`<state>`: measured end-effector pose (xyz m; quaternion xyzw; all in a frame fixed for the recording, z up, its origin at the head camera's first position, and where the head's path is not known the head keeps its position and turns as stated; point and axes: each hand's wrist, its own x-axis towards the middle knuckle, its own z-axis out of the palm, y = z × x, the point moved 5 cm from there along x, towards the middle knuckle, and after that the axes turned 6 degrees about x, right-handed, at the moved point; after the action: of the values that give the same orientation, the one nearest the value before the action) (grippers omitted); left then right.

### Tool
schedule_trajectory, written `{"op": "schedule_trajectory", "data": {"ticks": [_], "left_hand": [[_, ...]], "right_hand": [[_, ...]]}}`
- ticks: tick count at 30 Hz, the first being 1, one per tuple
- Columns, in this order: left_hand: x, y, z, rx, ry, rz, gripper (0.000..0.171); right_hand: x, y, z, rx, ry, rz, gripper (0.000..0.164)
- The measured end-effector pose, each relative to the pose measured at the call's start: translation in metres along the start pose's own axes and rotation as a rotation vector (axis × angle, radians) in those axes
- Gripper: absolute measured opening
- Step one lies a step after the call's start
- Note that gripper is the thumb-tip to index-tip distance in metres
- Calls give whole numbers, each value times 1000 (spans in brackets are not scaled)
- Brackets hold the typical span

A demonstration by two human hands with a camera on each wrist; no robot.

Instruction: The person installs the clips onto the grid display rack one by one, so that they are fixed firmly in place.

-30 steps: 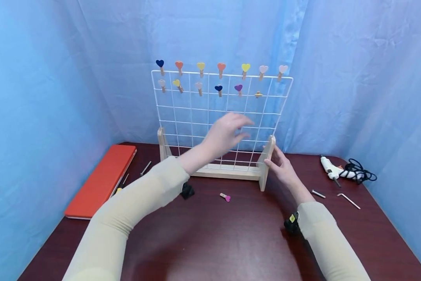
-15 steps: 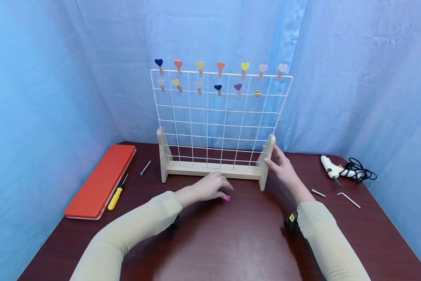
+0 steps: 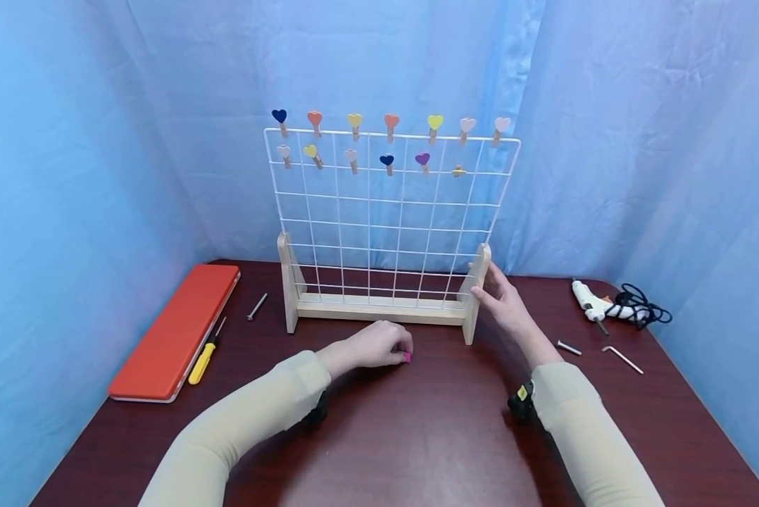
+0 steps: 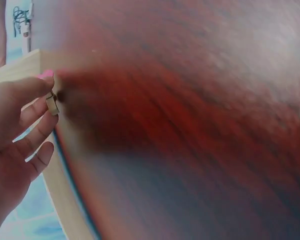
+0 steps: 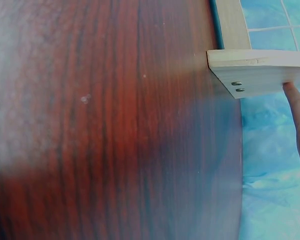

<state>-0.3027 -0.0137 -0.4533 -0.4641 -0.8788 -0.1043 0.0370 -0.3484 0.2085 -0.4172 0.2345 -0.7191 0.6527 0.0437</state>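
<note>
My left hand (image 3: 379, 345) is low over the table in front of the stand, pinching a small clothespin (image 4: 51, 103) between thumb and fingers. Only the clothespin's pink heart shows in the head view. With my right hand (image 3: 505, 303) I hold the right leg of the wooden stand (image 3: 379, 310); the thumb presses its outer side and fingers reach behind it. A white wire grid (image 3: 379, 134) rises from the stand. Heart clothespins, such as a purple one (image 3: 422, 159), line its top two wires; a yellow one (image 3: 458, 171) at the row's right end is turned edge-on.
On the left lie a red case (image 3: 170, 338), a yellow screwdriver (image 3: 201, 362) and a bolt (image 3: 258, 308). A glue gun (image 3: 591, 303) with a black cord, another bolt (image 3: 568, 348) and a hex key (image 3: 623, 359) lie on the right. Blue curtains surround the table.
From in front of the grid, my left hand has come down to the table and taken hold of the pink heart clothespin. My right hand stays on the stand's leg.
</note>
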Motion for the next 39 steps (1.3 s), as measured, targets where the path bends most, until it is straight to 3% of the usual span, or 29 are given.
{"op": "schedule_trajectory", "data": {"ticks": [3,7,11,15,22,27,32,39], "left_hand": [[4,0,-14,-36,37,-68,4],[15,2,-45,-145,125,-117,7],[27,9,-86,-245,248,-112,6],[38,20,-129,-319,328,-122,14],[58,47,-206,-340,476,-147,17],[74,59,-249,-367,557,-165,17],[89,62,-274,-347,605,-184,23],[104,59,-285,-329,628,-206,23]], "right_hand": [[0,-1,1,2,-2,5,63],[0,0,0,0,1,14,63],[0,-1,0,1,1,9,63],[1,-2,0,-4,8,-7,62],[4,-4,-1,-1,2,-33,62],[4,-5,-1,-25,0,-17,63],[3,1,-3,-37,3,7,63],[6,21,-11,-61,1,2,63]]}}
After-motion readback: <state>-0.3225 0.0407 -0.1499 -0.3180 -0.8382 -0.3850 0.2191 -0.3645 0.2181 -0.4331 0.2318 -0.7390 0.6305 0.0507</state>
